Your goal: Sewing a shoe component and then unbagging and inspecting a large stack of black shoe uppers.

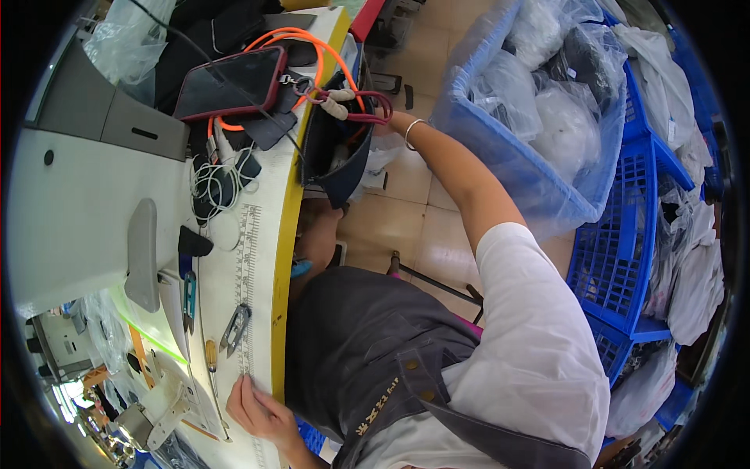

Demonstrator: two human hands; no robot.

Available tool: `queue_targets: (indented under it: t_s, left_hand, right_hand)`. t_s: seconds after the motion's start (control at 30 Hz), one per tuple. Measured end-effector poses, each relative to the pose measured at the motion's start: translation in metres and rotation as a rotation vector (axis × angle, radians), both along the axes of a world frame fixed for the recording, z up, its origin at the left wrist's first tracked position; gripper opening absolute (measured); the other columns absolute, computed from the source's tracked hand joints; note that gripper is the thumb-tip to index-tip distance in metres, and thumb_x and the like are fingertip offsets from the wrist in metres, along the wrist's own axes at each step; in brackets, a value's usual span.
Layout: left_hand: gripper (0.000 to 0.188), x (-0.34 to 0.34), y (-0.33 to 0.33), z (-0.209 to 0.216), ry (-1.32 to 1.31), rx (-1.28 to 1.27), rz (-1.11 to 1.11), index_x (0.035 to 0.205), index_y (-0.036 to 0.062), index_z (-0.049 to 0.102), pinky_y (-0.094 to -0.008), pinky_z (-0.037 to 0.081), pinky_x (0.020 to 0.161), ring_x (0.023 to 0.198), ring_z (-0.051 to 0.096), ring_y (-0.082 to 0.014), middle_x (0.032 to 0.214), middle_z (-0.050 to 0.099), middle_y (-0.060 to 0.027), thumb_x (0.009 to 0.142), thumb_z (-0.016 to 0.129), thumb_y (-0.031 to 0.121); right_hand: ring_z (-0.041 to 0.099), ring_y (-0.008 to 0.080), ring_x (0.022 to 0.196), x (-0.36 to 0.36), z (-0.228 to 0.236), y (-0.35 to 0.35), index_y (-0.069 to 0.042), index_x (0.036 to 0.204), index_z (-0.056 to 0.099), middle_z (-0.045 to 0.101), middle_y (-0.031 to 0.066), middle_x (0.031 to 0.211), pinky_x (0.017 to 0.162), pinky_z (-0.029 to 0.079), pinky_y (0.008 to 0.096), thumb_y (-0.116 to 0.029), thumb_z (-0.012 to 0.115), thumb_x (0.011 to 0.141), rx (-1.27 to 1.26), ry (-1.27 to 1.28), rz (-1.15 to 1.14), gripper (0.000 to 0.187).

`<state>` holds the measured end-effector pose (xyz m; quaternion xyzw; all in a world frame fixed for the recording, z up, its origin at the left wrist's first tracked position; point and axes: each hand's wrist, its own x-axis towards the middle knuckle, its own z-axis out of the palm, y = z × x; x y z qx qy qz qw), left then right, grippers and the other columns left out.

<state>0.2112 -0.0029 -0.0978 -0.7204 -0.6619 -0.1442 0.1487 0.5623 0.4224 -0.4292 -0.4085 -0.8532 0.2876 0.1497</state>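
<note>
My left hand (262, 414) lies on the white table (262, 227) at its near edge, fingers stretched and fingertips on the surface, holding nothing that I can see. Just beyond it are grey thread snips (235, 331) and a yellow-handled screwdriver (211, 356); teal snips (189, 301) lie further in. My right arm reaches out to a dark fabric pouch (337, 160) hanging at the table edge. There my right hand (387, 125) is closed at the maroon handles of scissors (379, 105), partly wrapped in beige. Its fingers are largely hidden.
A sewing machine (94, 195) stands on the table. Near the pouch are a phone (230, 82), an orange cord (312, 37) and a tangled white cable (223, 184). A blue lined bin (508, 144) of bagged goods and blue crates (617, 242) stand to the right.
</note>
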Motion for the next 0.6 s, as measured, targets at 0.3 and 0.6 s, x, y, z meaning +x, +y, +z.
queue_targets:
  t_s: [0.3, 0.6]
  left_hand:
    - [0.021, -0.004, -0.006, -0.001, 0.022, 0.000, 0.015, 0.103, -0.0053, 0.060, -0.0390, 0.044, 0.079, 0.091, 0.055, -0.0314, 0.102, 0.058, -0.0168, 0.087, 0.047, -0.002]
    - [0.023, 0.002, 0.000, 0.001, -0.031, 0.007, -0.007, 0.104, -0.0068, 0.060, -0.0401, 0.044, 0.082, 0.093, 0.056, -0.0331, 0.102, 0.059, -0.0181, 0.085, 0.047, -0.005]
  right_hand:
    - [0.061, 0.0300, 0.093, -0.012, 0.020, -0.002, -0.004, 0.091, 0.067, 0.065, 0.0188, 0.098, 0.079, 0.050, 0.0389, -0.027, 0.056, 0.082, -0.012, -0.285, -0.214, 0.027]
    - [0.055, 0.0303, 0.110, 0.035, -0.037, -0.098, -0.015, 0.110, 0.065, 0.062, 0.0125, 0.112, 0.090, 0.045, 0.0424, -0.004, 0.058, 0.072, -0.064, -0.301, -0.404, 0.040]
